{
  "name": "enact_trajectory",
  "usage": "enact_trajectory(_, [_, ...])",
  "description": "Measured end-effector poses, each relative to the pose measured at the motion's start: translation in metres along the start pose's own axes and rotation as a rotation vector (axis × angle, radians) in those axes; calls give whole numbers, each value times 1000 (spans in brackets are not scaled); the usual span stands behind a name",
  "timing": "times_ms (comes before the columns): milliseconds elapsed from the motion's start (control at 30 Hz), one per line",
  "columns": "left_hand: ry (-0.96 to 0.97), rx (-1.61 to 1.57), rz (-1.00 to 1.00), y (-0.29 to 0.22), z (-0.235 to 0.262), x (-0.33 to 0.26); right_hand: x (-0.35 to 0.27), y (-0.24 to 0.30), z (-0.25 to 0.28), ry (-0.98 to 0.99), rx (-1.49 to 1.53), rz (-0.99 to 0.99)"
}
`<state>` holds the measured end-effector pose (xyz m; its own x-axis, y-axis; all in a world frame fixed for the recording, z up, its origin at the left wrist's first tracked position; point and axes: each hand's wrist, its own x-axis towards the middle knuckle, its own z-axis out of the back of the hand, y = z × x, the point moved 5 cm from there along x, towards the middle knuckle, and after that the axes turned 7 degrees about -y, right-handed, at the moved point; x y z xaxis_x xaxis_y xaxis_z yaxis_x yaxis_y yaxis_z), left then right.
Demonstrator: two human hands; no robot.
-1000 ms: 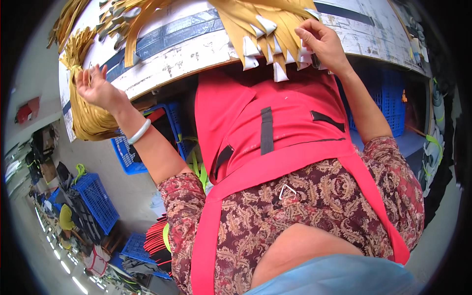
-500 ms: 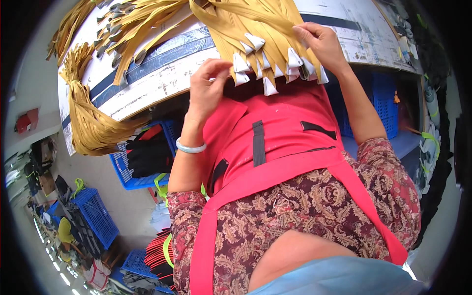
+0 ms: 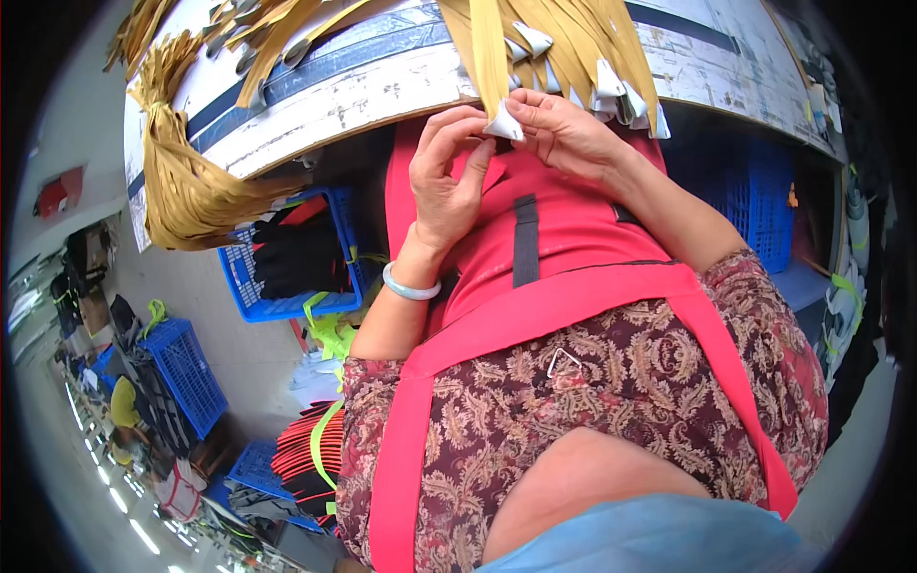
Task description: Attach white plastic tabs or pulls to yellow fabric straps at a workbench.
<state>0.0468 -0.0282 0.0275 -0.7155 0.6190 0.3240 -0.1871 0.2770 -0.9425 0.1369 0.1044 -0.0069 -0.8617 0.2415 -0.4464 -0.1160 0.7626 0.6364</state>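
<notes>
A golden-yellow fabric strip point(image 3: 491, 57) hangs over the table's near edge, its white folded end point(image 3: 504, 122) held between my two hands. The fingers of my left hand point(image 3: 447, 177) curl against the left side of this end, the thumb just below. My right hand point(image 3: 568, 137) pinches it from the right, thumb and forefinger at its upper side. More yellow strips point(image 3: 583, 43) with white and grey folded ends lie fanned out right behind my hands.
On the white table point(image 3: 334, 107), a tied bundle of yellow strips point(image 3: 177, 191) droops over the left edge. A blue basket point(image 3: 287, 307) with black pieces stands below it at left. Another blue basket point(image 3: 759, 205) is under the table at right. More baskets point(image 3: 186, 377) stand farther left.
My right hand has come down and left from the strips on the table, my left hand has moved right and slightly down, and both now meet at one strip's white end.
</notes>
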Motion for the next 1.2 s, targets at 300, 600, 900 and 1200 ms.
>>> enact_trajectory(300, [199, -166, 157, 5, 23, 30, -2, 54, -44, 14, -851, 473])
enact_trajectory(600, [285, -498, 332, 10, 24, 64, 9, 81, -78, 233, -1006, 260])
enact_trajectory(900, [141, -473, 314, -4, 9, 69, 14, 80, -67, 21, -857, 385])
enact_trajectory(1200, [-111, 459, -207, 8, 4, 67, 8, 61, -67, -204, -1308, 1225])
